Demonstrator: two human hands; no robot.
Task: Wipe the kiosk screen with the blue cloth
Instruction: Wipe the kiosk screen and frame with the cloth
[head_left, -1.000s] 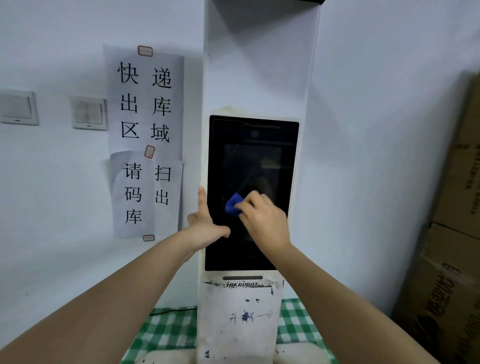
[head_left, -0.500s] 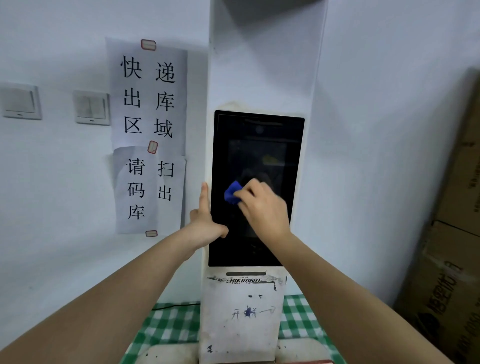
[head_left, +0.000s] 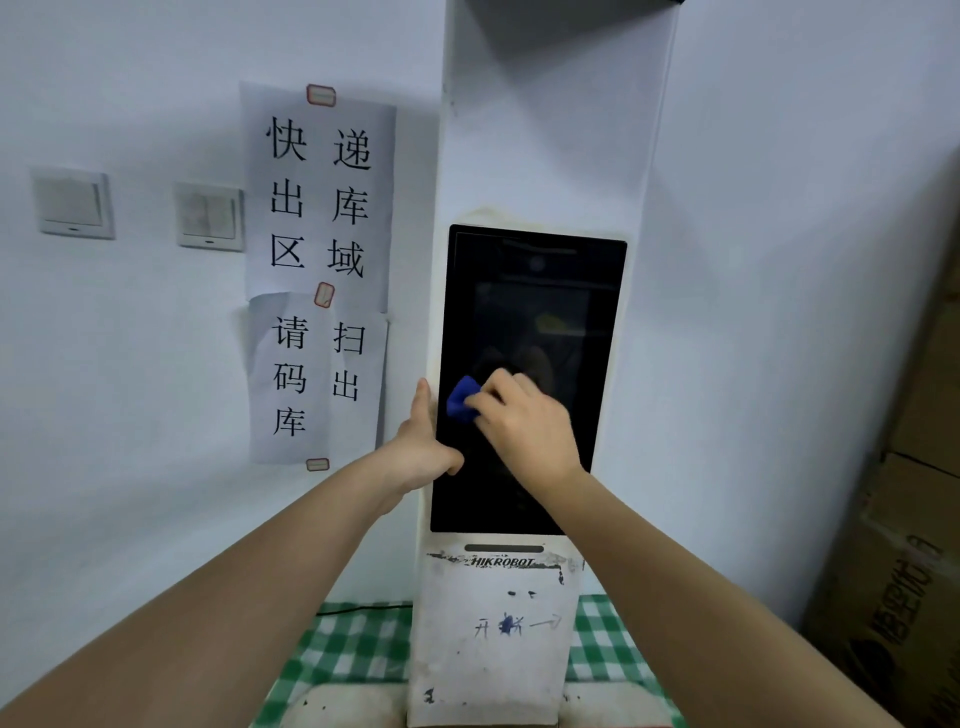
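Against the dark screen of the white kiosk, the right hand presses a bunched blue cloth to the glass near the left edge, about mid-height. Its fingers are curled round the cloth and pinch it, so only a small blue wad shows past the fingertips. The left hand steadies the kiosk at the screen's left border — forefinger straight and pointing up along the casing, thumb lying over the bezel onto the black glass; the other fingers are hidden behind the hand, so how they lie cannot be told.

Below the screen the casing is scuffed and carries a printed logo and some handwriting. Left of the kiosk, paper signs with large characters are taped to the wall, with two light switches further left. A green checked cloth lies under the kiosk's base — and cardboard boxes stand at the right edge.
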